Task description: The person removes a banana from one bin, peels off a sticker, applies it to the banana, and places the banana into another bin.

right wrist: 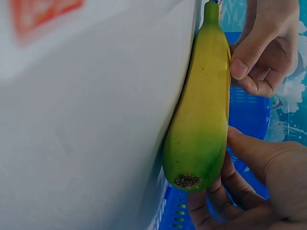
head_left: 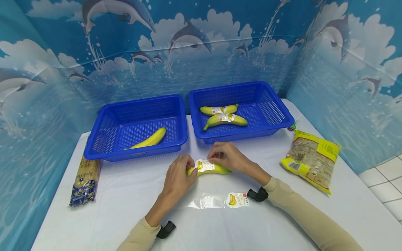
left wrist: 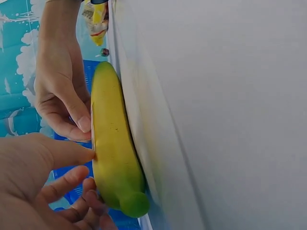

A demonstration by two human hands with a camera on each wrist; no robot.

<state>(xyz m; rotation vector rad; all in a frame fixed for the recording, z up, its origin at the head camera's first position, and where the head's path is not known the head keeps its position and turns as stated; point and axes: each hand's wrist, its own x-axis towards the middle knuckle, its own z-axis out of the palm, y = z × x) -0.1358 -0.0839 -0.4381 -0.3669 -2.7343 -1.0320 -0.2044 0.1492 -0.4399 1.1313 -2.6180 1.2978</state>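
A yellow banana (head_left: 222, 169) with green ends lies on the white table in front of me. A white sticker (head_left: 205, 166) with a banana picture is on its upper side. My left hand (head_left: 178, 176) grips the banana's left end, thumb by the sticker's left edge. At the sticker's right edge, my right hand (head_left: 230, 157) pinches with thumb and forefinger. In the left wrist view, the left thumb presses the banana (left wrist: 112, 139) along its sticker side. The right wrist view shows the right thumb (right wrist: 244, 143) against the banana near its dark blossom end.
Behind the hands stand two blue baskets; the left basket (head_left: 135, 153) holds one plain banana (head_left: 152, 138), the right basket (head_left: 242, 133) two stickered bananas (head_left: 226, 119). Nearer me lies a clear strip (head_left: 208, 201) with another sticker (head_left: 237, 200). Packaged food bags (head_left: 84, 181) (head_left: 314, 158) flank the work area.
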